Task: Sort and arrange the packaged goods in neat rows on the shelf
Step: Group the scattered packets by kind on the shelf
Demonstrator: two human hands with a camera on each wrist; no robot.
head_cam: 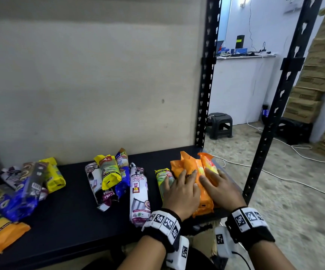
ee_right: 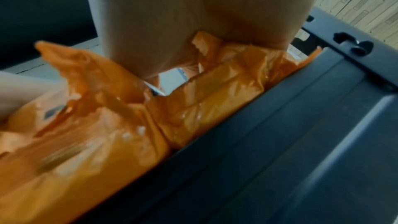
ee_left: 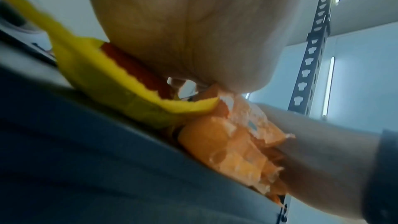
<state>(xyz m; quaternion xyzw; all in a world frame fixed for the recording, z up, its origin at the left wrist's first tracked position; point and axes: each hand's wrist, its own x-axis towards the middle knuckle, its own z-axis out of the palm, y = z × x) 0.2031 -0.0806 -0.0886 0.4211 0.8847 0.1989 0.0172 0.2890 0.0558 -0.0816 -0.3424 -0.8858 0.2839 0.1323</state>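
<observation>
We see both hands lying flat on a group of orange packs [head_cam: 200,178] at the right end of the black shelf [head_cam: 70,217]. The left hand [head_cam: 181,191] has its fingers stretched out; it presses on the left orange pack and also covers the near end of a green pack [head_cam: 163,178] just beside it. The right hand [head_cam: 219,189] lies with straight fingers on the right orange pack, so neither hand grasps anything; both only press from above. In the left wrist view the palm [ee_left: 193,31] sits on a yellow-green wrapper [ee_left: 103,77] and the orange packs [ee_left: 232,151]. In the right wrist view the palm [ee_right: 193,14] rests on crumpled orange packs [ee_right: 107,125] near the edge of the shelf [ee_right: 280,142]. Left of the hands a white pack [head_cam: 139,193] lies alone, then a small heap with a yellow pack [head_cam: 110,172] on top. At the far left end another mixed heap [head_cam: 21,191] lies in disorder. A black post [head_cam: 206,75] stands behind the orange packs.
</observation>
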